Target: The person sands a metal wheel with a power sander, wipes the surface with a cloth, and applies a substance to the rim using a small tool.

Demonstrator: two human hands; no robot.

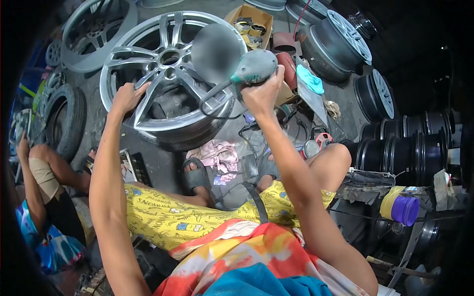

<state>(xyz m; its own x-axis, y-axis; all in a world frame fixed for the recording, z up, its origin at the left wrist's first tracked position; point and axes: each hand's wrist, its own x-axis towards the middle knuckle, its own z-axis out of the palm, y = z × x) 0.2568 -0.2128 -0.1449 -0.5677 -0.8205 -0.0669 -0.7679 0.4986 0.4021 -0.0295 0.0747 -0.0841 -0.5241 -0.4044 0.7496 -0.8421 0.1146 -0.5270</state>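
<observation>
A large silver alloy wheel (173,124) with split spokes lies face up, tilted slightly, on a tyre in front of me. My left hand (129,97) is closed over the wheel's left edge, its index finger along a spoke. My right hand (263,94) is wrapped round a dusty grey-and-teal palm sander (258,65), raised at the wheel's right side. From the sander a dark cord loops down across the wheel's lower right edge. A round blurred patch covers the wheel's upper right, hiding that part of the rim and the sander's left side.
Beyond the wheel stands a cardboard box (254,19) of abrasive pieces. More wheels (338,44) lie at right, with black steel rims (385,160) stacked lower. A pink cloth (215,157) lies by my feet. Another person's knee (44,172) is at left, near a tyre (69,121).
</observation>
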